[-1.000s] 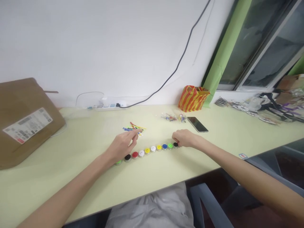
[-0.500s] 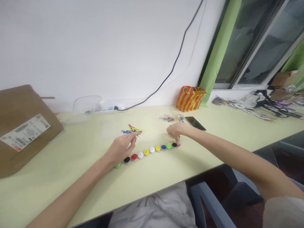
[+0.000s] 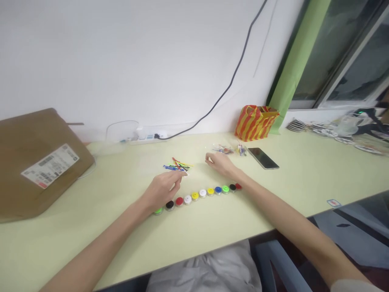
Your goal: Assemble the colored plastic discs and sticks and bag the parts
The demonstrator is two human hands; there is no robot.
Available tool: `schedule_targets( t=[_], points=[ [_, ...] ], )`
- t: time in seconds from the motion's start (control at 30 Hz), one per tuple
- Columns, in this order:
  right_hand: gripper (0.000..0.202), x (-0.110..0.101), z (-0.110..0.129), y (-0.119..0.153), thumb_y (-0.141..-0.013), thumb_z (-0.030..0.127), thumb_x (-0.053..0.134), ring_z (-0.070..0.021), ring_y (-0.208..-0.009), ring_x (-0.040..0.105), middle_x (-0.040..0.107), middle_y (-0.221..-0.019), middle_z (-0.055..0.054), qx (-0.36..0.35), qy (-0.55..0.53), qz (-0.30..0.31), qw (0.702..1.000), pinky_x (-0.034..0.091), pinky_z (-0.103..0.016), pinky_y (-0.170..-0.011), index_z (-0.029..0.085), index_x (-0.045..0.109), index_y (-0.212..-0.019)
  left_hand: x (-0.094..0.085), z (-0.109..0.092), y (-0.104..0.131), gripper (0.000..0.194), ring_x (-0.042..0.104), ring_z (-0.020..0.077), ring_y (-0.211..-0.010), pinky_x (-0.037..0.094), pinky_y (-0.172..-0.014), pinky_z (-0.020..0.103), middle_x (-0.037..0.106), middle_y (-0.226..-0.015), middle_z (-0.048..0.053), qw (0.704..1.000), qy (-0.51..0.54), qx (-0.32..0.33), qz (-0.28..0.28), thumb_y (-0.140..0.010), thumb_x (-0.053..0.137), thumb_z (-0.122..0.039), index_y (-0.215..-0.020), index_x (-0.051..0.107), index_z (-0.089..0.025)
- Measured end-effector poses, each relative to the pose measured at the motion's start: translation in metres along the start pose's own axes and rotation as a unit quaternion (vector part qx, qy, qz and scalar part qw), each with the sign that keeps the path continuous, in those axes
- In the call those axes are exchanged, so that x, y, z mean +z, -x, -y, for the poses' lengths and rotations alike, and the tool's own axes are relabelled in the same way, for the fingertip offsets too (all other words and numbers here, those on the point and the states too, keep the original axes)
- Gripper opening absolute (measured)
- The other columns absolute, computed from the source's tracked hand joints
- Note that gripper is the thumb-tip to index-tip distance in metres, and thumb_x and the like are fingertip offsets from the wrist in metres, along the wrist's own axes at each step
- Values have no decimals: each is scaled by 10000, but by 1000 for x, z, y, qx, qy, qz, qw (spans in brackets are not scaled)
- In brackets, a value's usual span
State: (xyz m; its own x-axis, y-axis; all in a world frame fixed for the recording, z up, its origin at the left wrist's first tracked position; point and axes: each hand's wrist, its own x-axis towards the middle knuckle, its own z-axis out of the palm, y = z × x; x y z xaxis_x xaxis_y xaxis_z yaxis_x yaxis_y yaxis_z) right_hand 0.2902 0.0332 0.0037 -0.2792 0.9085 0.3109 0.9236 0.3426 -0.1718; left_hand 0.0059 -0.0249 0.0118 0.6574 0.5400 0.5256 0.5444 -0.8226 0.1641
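Across the table runs a slanting row of small clear jars with coloured lids, among them a yellow-lidded jar (image 3: 195,196), a blue-lidded jar (image 3: 218,190) and a red-lidded jar (image 3: 238,186) at the right end. My left hand (image 3: 164,187) rests over the row's left end, partly covering a green-lidded jar (image 3: 158,211). Its index finger reaches to a pile of thin coloured sticks (image 3: 176,164), thumb apart below. My right hand (image 3: 223,163) hovers behind the row's right part, fingers loosely bent and apart, with nothing visible in them.
Small clear packets (image 3: 223,149) lie behind my right hand, beside a phone (image 3: 263,158). A striped bag (image 3: 256,123) stands against the wall. At left is a cardboard box (image 3: 42,162); a power strip (image 3: 148,137) with a black cable sits at the back.
My right hand has lifted off the red-lidded jar at the row's right end and moved back and left toward the sticks. My left hand stays by the pile. The view has shifted right.
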Motion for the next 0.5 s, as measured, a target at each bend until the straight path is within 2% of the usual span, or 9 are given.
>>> schedule_targets(
  t=[0.1, 0.2, 0.27, 0.33, 0.4, 0.5],
  points=[
    [192, 2, -12, 5, -966, 266, 520, -194, -747, 640, 723, -794, -44, 5, -51, -29, 998, 352, -267, -659, 208, 694, -1025, -2, 11, 0, 301, 691, 171, -883, 507, -798, 288, 734, -1000, 61, 1000, -19, -20, 6, -979, 371, -187, -1088, 652, -197],
    [218, -1, -30, 8, -964, 279, 521, -202, -704, 652, 716, -707, -25, 27, -107, -74, 991, 398, -279, -700, 213, 718, -1027, -8, 30, 2, 285, 669, 192, -830, 475, -789, 309, 729, -912, 46, 992, -61, -113, -9, -975, 398, -254, -1053, 669, -213],
    [266, 0, -38, 9, -965, 286, 502, -228, -764, 676, 745, -776, -49, 31, -122, -107, 986, 432, -303, -755, 214, 736, -1070, -14, 45, 5, 296, 627, 194, -714, 441, -727, 305, 690, -747, 9, 977, -74, -198, -18, -987, 418, -350, -1124, 653, -232],
    [338, 2, -43, 9, -968, 276, 461, -250, -844, 688, 770, -934, -81, 31, -131, -134, 982, 452, -326, -795, 216, 732, -1161, -21, 61, 10, 320, 576, 187, -623, 404, -675, 294, 617, -622, -21, 962, -71, -260, -29, -989, 410, -386, -1162, 633, -236],
    [417, 5, -45, 9, -955, 225, 410, -257, -864, 686, 767, -1029, -91, 39, -136, -151, 978, 462, -341, -798, 215, 710, -1244, -27, 77, 17, 317, 519, 182, -556, 368, -635, 288, 519, -540, -40, 947, -78, -307, -53, -974, 390, -333, -1153, 631, -233],
    [501, 4, -47, 8, -896, 149, 369, -252, -816, 676, 769, -967, -83, 62, -141, -171, 973, 472, -350, -784, 204, 703, -1266, -35, 99, 26, 359, 472, 172, -516, 347, -599, 277, 442, -520, -53, 935, -61, -337, -92, -890, 392, -209, -1179, 605, -211]
  ],
)
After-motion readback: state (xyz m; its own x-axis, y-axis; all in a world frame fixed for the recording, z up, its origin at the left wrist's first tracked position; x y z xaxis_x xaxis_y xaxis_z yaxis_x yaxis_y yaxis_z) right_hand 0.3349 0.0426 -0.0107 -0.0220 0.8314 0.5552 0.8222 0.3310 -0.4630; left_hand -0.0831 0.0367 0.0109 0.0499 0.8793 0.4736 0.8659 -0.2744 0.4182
